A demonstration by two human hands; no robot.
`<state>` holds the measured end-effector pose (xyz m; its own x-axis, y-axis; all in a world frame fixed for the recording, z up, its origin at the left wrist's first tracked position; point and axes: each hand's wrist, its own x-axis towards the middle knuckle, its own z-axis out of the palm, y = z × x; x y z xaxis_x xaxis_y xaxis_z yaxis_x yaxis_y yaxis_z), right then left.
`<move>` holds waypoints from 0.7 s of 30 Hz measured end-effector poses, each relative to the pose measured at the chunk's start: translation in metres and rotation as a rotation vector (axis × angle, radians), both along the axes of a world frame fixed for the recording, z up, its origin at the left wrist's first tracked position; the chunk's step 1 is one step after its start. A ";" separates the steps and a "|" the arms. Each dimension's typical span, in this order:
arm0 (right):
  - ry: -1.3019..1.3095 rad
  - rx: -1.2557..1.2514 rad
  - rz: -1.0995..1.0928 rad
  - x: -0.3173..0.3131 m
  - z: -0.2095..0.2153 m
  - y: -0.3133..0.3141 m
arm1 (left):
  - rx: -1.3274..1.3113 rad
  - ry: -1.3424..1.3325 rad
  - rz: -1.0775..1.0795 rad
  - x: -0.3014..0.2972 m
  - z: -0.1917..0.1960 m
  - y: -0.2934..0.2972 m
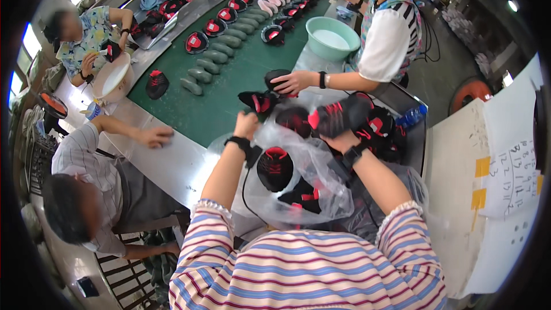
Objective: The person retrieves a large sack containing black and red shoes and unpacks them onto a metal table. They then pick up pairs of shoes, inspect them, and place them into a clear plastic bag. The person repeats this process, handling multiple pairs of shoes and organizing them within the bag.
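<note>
In my right hand (340, 141) is a black shoe upper (337, 118) with red laces, held above a clear plastic bag (330, 192). My left hand (247, 126) is closed, its fingers at the near edge of another black-and-red shoe upper (258, 102) by the green belt's edge. Inside the open bag, between my forearms, lie a black upper with red lacing (275, 169) and a second one (303, 195), partly covered by plastic. More black-and-red uppers (379, 129) are heaped beyond my right wrist.
A co-worker's hand (294, 82) rests on a dark upper just ahead. Rows of grey-green shoe lasts (216, 56) and uppers line the green belt (172, 112). A mint basin (333, 37) stands at right; a seated person's hand (155, 136) is at left. A white board (459, 155) stands at my right.
</note>
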<state>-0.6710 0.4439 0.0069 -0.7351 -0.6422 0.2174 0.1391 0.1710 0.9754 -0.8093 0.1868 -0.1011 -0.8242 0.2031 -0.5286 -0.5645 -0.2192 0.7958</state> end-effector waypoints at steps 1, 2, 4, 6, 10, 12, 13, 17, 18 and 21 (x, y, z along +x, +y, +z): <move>-0.375 -0.842 0.221 0.010 0.027 -0.017 | -0.235 0.052 0.001 0.019 0.023 0.000; -0.473 -1.322 0.493 0.016 0.054 -0.037 | -0.292 0.282 0.033 0.034 0.027 -0.005; -1.135 -1.901 0.245 0.024 0.063 -0.041 | 0.029 0.579 -0.317 0.058 0.060 -0.003; -1.621 -2.504 0.299 0.025 0.037 -0.047 | 0.301 0.498 -0.617 0.086 0.100 -0.001; -1.905 -3.097 -0.274 0.022 -0.010 -0.068 | 0.558 0.067 -0.343 0.098 0.115 -0.011; -1.859 -3.220 -0.683 0.018 -0.022 -0.080 | 0.608 0.116 -0.142 0.083 0.111 -0.031; -1.737 -3.199 -0.767 0.018 0.003 -0.092 | 0.564 0.134 -0.050 0.074 0.110 -0.047; -1.919 -2.537 -0.454 0.056 0.015 -0.095 | 0.293 -0.016 0.121 0.032 0.086 -0.104; -1.914 -2.422 -0.402 0.065 0.023 -0.099 | 0.212 -0.088 0.130 0.019 0.077 -0.117; -1.799 -2.016 -0.070 0.080 0.064 -0.124 | -0.009 0.164 0.387 -0.042 0.053 -0.166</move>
